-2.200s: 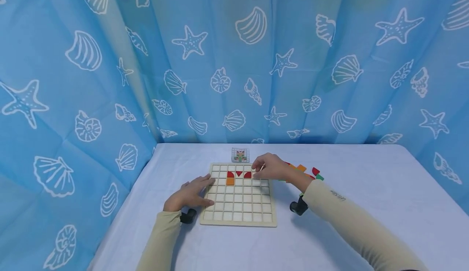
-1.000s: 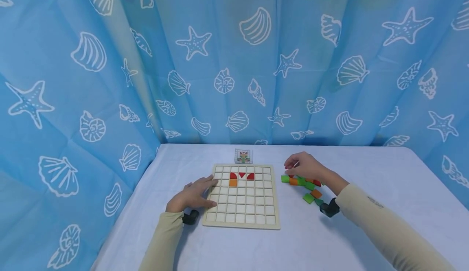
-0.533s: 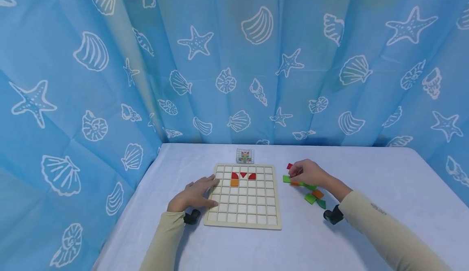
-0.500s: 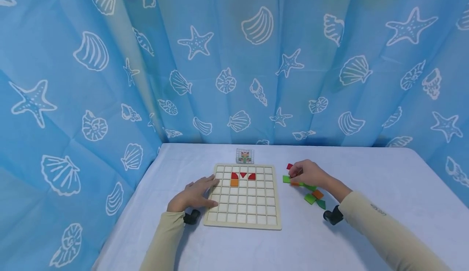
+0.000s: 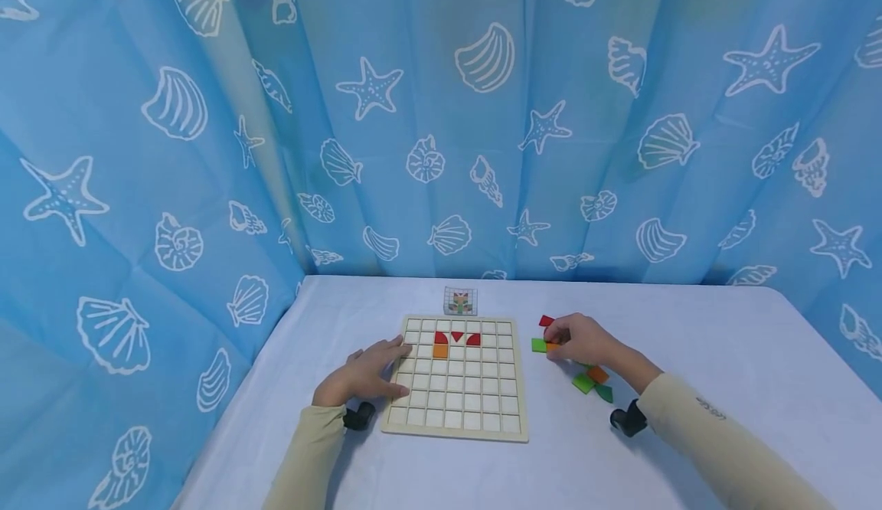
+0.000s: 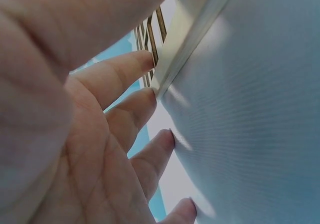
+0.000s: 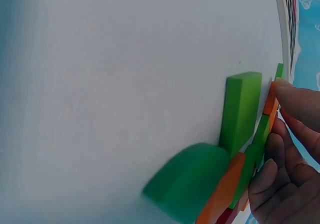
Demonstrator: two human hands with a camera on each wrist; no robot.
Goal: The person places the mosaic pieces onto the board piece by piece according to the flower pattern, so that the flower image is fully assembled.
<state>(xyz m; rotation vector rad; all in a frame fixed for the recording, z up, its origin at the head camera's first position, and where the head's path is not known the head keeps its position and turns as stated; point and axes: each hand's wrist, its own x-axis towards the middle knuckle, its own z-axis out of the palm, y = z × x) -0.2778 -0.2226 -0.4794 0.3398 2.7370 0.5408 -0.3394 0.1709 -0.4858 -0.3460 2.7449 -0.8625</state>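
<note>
My left hand [image 5: 368, 372], fingers spread, rests along the left edge of a pale wooden grid board [image 5: 455, 437]; its fingertips [image 6: 145, 61] touch the frame in the left wrist view. On the board sit two red quarter-round tiles [image 5: 473, 339], a red triangle [image 5: 457, 336] between them and one orange square [image 5: 440, 351] below the left one. To the board's right, my right hand [image 5: 586, 341] pinches an orange tile [image 7: 270, 97] within a pile, thumb on its near side. The fingers hide part of the pile.
Around the right hand lie green squares [image 5: 539, 345], a dark green rounded piece [image 7: 187, 181], another orange tile [image 5: 597, 374] and a red piece [image 5: 547, 321]. A small pattern card [image 5: 460, 301] stands behind the board. A blue shell-print curtain [image 5: 427, 112] hangs behind the white table.
My right hand has left the board's upper right, gone to the pile's far side by a red piece, then come nearer to the orange tile. The left hand has stayed on the board.
</note>
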